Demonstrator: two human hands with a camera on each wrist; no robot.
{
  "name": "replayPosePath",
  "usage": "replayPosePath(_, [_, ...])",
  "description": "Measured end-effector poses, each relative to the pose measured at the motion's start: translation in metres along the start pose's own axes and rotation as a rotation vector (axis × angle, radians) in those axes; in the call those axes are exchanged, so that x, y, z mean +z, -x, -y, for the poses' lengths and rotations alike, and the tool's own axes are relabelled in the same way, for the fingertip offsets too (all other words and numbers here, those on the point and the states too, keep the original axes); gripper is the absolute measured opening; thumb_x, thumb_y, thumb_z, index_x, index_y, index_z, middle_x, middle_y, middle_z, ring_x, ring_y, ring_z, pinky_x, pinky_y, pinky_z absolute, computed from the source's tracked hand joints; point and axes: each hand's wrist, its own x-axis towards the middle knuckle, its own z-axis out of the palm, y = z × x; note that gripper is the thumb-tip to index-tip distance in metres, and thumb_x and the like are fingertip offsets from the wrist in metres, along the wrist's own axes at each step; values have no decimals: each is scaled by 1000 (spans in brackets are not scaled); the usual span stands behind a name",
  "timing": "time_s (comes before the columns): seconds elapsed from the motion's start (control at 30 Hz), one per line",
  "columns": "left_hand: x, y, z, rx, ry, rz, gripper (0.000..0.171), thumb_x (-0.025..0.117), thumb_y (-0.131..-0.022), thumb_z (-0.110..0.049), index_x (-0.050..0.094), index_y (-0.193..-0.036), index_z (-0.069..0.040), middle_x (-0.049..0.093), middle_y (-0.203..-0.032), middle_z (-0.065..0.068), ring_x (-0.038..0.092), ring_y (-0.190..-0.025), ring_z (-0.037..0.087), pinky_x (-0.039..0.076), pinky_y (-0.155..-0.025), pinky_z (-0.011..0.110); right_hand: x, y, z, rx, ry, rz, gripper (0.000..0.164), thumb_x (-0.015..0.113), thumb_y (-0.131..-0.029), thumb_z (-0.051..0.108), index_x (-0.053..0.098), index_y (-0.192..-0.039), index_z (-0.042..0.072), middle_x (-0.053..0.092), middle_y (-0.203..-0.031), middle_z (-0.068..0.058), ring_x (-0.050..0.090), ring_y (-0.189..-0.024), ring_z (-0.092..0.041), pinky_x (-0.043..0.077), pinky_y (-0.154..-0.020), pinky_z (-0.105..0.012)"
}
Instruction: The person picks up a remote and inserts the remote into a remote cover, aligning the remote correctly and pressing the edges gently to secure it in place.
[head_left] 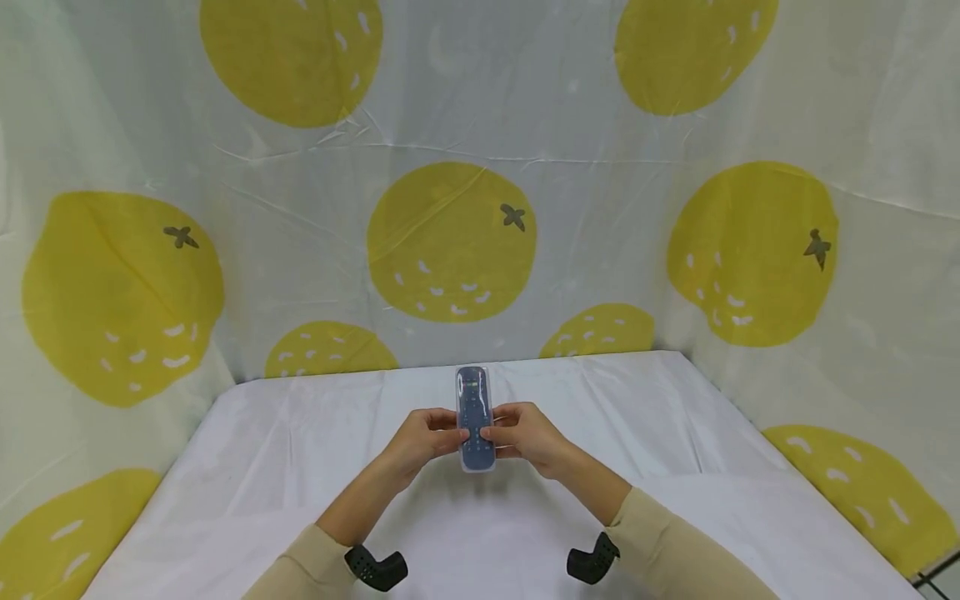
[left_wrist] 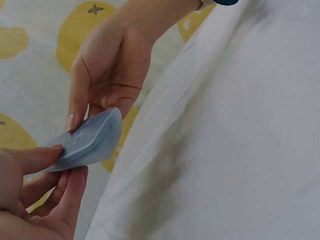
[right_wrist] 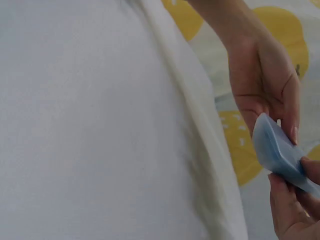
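A dark blue remote control (head_left: 474, 408) in a transparent cover is held up by both hands over the white cloth, its buttoned face toward the head camera. My left hand (head_left: 422, 440) pinches its left edge, thumb on the front and fingers behind. On the opposite edge my right hand (head_left: 531, 437) grips it the same way. Seen from the left wrist, the cover's near end (left_wrist: 100, 137) looks pale blue and glossy, with the left hand (left_wrist: 45, 195) below it. The right wrist view shows the same cover end (right_wrist: 275, 145) tilted between the two hands.
A white cloth (head_left: 315, 467) covers the table. Behind it and along both sides hangs a pale curtain (head_left: 585, 208) printed with large yellow fruit. Black bands (head_left: 377, 569) sit at the beige sleeves. Dark lines on a light surface (head_left: 942, 577) show at the lower right corner.
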Motion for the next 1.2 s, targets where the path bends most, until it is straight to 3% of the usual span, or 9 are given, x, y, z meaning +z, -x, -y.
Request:
replayPosePath(0.17, [0, -6, 15, -40, 49, -16, 36, 72, -93, 2, 59, -122, 19, 71, -103, 17, 72, -90, 21, 60, -86, 37, 1, -5, -13, 22, -6, -2, 32, 70, -96, -2, 60, -123, -17, 70, -101, -17, 72, -86, -22, 62, -79, -41])
replayPosePath(0.4, [3, -4, 25, -127, 47, -38, 30, 73, -89, 7, 59, -114, 17, 70, -97, 16, 71, -81, 18, 62, -77, 34, 4, -8, -28, 125, 105, -26, 40, 76, -93, 4, 61, -124, -16, 69, -102, -15, 70, -84, -18, 61, -74, -32])
replayPosePath(0.63, [1, 4, 20, -165, -57, -23, 26, 77, -86, 6, 63, -106, 13, 65, -98, 18, 69, -79, 17, 61, -74, 30, 8, -1, -21, 184, 121, 5, 39, 78, -91, 3, 60, -121, -16, 67, -104, -19, 71, -84, -19, 62, -75, -33])
replayPosePath(0.9, [5, 17, 19, -211, -140, 44, 24, 81, -84, 3, 64, -99, 7, 70, -92, 17, 71, -75, 16, 61, -69, 29, 7, 12, -18, 249, 158, 68, 24, 80, -88, -3, 60, -102, -8, 66, -96, -18, 68, -75, -18, 62, -71, -33])
replayPosePath(1.2, [7, 20, 30, -231, -217, 8, 30, 85, -83, 0, 64, -104, 3, 72, -85, 13, 71, -68, 15, 60, -63, 27, 5, 8, -26, 263, 367, 93, 25, 87, -85, 13, 66, -91, 2, 69, -69, -9, 62, -55, -12, 54, -50, -23])
